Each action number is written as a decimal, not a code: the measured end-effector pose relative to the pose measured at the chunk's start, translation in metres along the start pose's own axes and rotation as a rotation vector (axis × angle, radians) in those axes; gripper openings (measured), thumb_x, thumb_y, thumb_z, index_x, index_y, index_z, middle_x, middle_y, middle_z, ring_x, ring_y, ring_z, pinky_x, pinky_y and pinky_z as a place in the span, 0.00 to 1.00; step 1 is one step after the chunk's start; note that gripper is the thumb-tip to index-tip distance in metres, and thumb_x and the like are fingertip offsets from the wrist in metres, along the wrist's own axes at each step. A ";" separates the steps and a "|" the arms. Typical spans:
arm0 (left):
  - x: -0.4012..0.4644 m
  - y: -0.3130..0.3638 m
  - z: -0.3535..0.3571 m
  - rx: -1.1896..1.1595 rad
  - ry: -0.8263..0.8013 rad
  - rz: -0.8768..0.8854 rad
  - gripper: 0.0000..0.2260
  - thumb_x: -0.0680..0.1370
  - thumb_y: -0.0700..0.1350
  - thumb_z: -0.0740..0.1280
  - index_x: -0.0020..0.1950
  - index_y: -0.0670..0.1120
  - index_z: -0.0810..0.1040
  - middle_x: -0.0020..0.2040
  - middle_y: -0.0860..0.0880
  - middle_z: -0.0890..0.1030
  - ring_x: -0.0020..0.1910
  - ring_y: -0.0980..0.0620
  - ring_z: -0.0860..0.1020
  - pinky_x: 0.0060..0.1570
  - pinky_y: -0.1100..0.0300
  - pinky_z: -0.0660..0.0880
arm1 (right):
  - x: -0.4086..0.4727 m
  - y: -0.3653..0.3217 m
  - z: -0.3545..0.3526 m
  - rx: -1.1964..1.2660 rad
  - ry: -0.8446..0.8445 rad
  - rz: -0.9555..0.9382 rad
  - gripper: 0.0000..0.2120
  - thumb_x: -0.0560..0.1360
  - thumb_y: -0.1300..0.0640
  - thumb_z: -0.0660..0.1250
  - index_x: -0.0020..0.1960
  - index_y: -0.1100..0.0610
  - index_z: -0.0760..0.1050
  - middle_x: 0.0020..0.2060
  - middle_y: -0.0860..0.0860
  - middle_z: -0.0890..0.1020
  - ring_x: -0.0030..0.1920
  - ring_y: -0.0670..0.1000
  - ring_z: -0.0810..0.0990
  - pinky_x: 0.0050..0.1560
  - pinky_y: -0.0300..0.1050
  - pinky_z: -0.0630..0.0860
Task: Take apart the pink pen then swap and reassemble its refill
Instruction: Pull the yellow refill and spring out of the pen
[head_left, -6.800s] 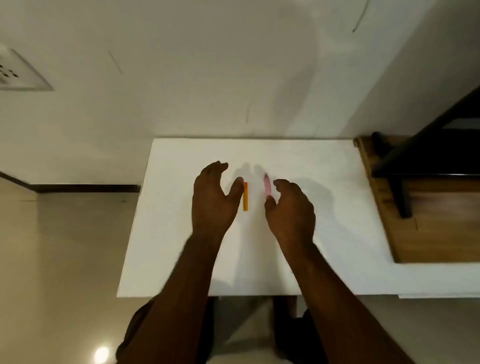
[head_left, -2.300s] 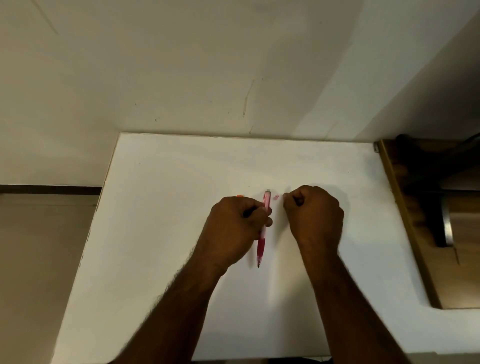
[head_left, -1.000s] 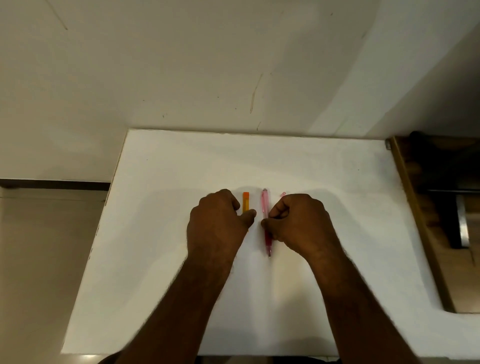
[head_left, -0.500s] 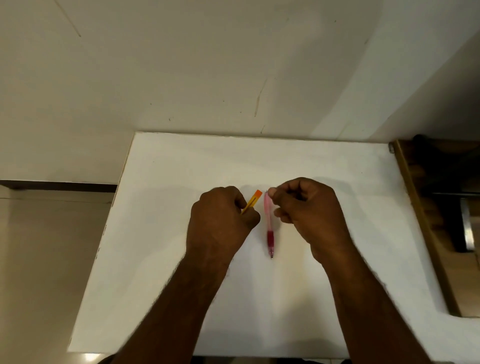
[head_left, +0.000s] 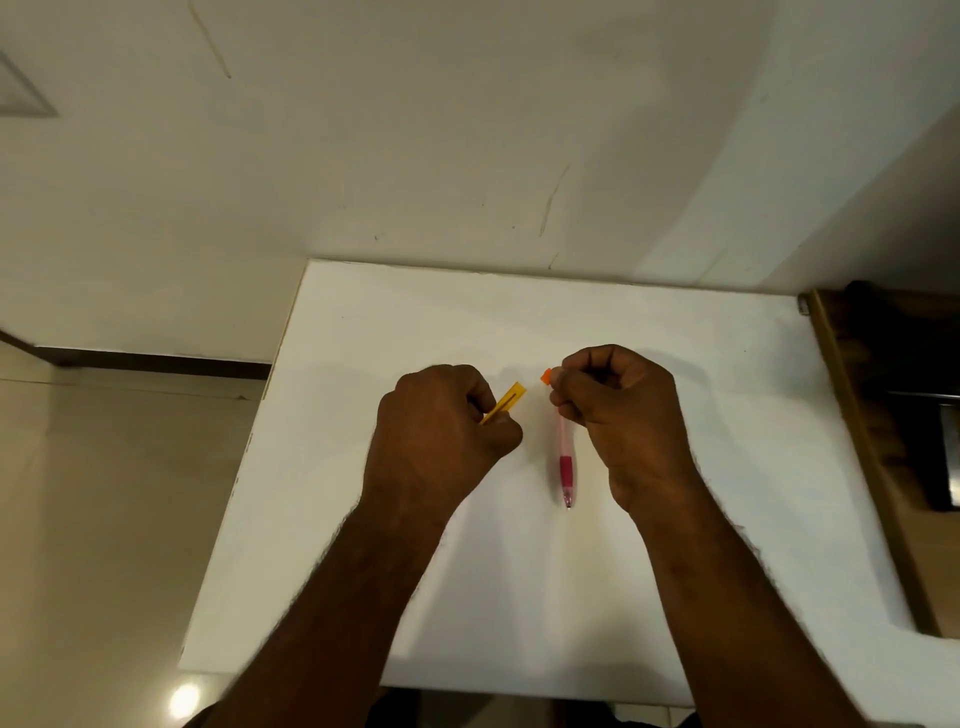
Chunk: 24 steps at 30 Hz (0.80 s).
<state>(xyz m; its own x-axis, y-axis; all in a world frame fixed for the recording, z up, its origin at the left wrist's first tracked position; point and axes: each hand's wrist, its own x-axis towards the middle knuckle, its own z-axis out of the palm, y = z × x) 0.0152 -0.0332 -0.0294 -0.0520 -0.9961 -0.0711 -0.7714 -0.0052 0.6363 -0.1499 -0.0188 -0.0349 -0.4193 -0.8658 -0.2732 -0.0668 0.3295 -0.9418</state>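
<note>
Gripping a yellow pen barrel (head_left: 503, 409) in a closed fist, the left hand (head_left: 439, 426) sits above the white surface (head_left: 519, 597), with the barrel's open far end poking out past the thumb and angled up toward the right. A dark line, likely a refill, shows inside that barrel. The right hand (head_left: 621, 415) is curled as well, its fingers (head_left: 563, 387) pinched narrowly around a small orange cap (head_left: 546, 376) that sticks out to the left of the fingertips. The two hands are near each other but apart.

Between them, just left of the right hand, the pink pen (head_left: 565, 462) lies flat on the surface, running roughly straight toward the person, with its darker pink grip section and metal tip at the near end. Its far end is hidden under the right hand's fingers, so whether they touch it cannot be told. A wooden piece of furniture (head_left: 852, 415) stands against the surface's right edge.
</note>
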 end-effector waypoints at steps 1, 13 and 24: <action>0.000 -0.002 -0.002 -0.010 0.008 -0.014 0.07 0.61 0.52 0.71 0.34 0.51 0.80 0.29 0.55 0.80 0.30 0.56 0.78 0.30 0.64 0.70 | 0.000 0.001 0.001 -0.050 -0.001 -0.020 0.07 0.72 0.63 0.76 0.42 0.53 0.82 0.35 0.50 0.87 0.38 0.51 0.86 0.45 0.49 0.84; 0.005 -0.006 -0.004 -0.046 0.011 0.005 0.06 0.63 0.53 0.72 0.33 0.54 0.76 0.30 0.56 0.79 0.31 0.59 0.78 0.30 0.65 0.69 | -0.017 0.018 0.033 -0.774 -0.201 -0.201 0.04 0.77 0.53 0.71 0.48 0.51 0.84 0.38 0.48 0.85 0.36 0.47 0.77 0.34 0.34 0.64; 0.007 -0.004 0.001 -0.036 -0.002 0.001 0.07 0.62 0.52 0.73 0.34 0.52 0.78 0.30 0.55 0.80 0.31 0.57 0.79 0.32 0.62 0.74 | -0.004 0.004 0.014 0.077 -0.090 0.070 0.04 0.77 0.58 0.72 0.47 0.55 0.86 0.38 0.52 0.88 0.42 0.52 0.88 0.49 0.46 0.85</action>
<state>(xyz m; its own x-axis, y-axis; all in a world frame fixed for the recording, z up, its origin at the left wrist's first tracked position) 0.0173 -0.0400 -0.0333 -0.0539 -0.9959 -0.0722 -0.7480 -0.0076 0.6636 -0.1361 -0.0186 -0.0404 -0.3377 -0.8728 -0.3523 0.0308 0.3638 -0.9310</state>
